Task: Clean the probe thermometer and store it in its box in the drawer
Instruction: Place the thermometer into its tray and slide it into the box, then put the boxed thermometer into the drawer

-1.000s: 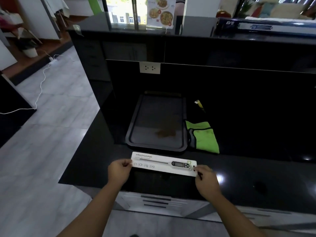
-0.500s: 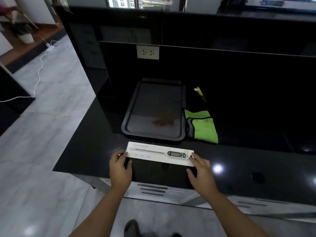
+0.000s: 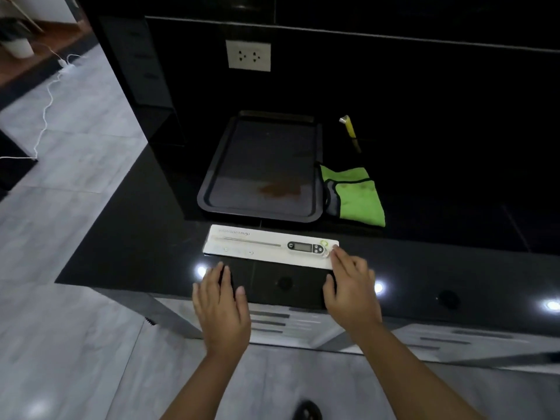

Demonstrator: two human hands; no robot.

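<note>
A long white thermometer box (image 3: 257,248) lies flat on the black counter (image 3: 127,237) near its front edge. It shows a printed picture of the probe thermometer. My left hand (image 3: 221,301) hovers over the counter just in front of the box's left end, fingers spread, holding nothing. My right hand (image 3: 353,289) is flat at the box's right end, fingertips touching its corner. No drawer front is clearly seen open below the counter.
A dark baking tray (image 3: 212,189) with a brown stain sits behind the box. A green cloth (image 3: 357,198) lies to its right, with a yellow-handled tool (image 3: 350,130) further back. A wall socket (image 3: 248,55) is on the back panel. Grey tiled floor lies left.
Both hands let go of the box ends and drew back toward the counter edge. The box now lies flat on the counter. The camera tilted downward.
</note>
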